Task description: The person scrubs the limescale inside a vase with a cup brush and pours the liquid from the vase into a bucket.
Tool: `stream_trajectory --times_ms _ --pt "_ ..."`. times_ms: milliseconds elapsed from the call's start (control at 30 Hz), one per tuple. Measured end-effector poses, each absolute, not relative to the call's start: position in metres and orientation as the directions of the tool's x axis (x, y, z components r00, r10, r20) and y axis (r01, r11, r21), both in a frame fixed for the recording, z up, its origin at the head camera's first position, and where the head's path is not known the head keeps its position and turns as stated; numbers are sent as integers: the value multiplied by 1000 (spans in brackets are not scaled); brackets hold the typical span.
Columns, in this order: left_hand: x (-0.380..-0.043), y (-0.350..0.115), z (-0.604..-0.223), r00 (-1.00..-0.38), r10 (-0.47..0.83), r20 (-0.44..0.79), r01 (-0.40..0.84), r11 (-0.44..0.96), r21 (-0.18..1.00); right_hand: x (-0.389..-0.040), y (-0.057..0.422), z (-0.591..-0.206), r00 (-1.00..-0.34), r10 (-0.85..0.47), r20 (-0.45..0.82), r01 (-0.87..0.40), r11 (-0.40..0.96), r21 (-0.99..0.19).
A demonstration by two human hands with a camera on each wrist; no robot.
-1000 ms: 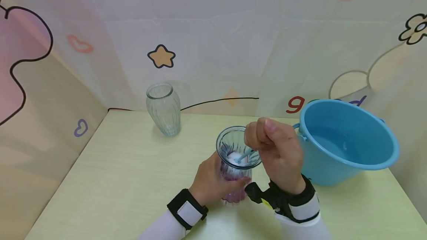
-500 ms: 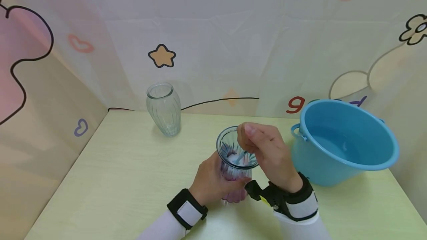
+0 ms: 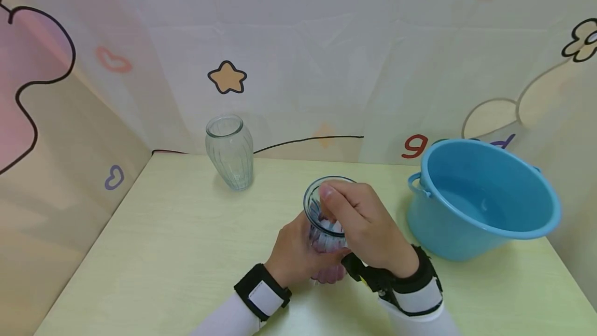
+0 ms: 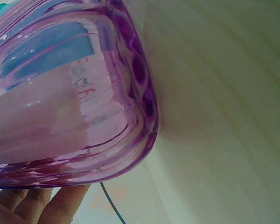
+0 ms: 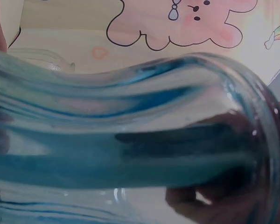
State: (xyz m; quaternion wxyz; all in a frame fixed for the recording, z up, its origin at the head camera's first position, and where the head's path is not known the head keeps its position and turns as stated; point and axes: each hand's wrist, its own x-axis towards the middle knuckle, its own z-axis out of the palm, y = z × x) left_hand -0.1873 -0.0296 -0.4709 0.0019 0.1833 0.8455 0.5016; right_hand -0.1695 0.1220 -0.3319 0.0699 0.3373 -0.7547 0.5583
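A cartoon-printed backdrop (image 3: 298, 56) rises behind the bucket (image 3: 480, 191), and a pale surface (image 3: 177, 253) spreads under it and out to its left. The bucket itself is light blue, tilted in the head view by the wide lens, with a small handle loop on its left side.

Next in size is the tinted vase (image 3: 327, 242), ribbed glass shading from bluish at the rim to pink-purple at the base, just left of the bucket and nearer the person. Whether its base touches the surface cannot be told. Farther left of the bucket, toward the backdrop, a clear vase (image 3: 231, 157) stands apart.

Both hands are busy: the left hand (image 3: 298, 255) wraps round the tinted vase's body; the right hand (image 3: 368, 227) reaches into its mouth, fingers curled on a teal handle (image 5: 74, 161), the smallest thing here. The handle's far end is not clear.

The tinted vase should be stiff, fairly heavy for its size and breakable, and slippery if wet; the ribs may help a grip. The best hold is probably round the body below the rim. The handle looks light, and best pinched near its upper end.
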Motion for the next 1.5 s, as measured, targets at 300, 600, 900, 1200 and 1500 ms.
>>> stream_trajectory --times_ms 300,600,900,1200,1500 --pt "-187 -30 -471 -934 310 178 305 432 849 -171 124 -331 -767 -438 469 -574 141 -806" --pt "-187 -29 -470 -931 309 193 321 447 835 -170 124 -329 -775 -438 454 -552 122 -825" --pt "-187 -29 -470 -935 299 188 308 429 849 -169 131 -328 -789 -423 446 -526 91 -845" --pt "-187 -29 -470 -937 303 174 298 433 850 -175 133 -329 -748 -392 536 -546 -96 -832" --pt "-185 -28 -467 -939 297 172 297 450 842 -181 132 -331 -697 -326 639 -573 -283 -769"
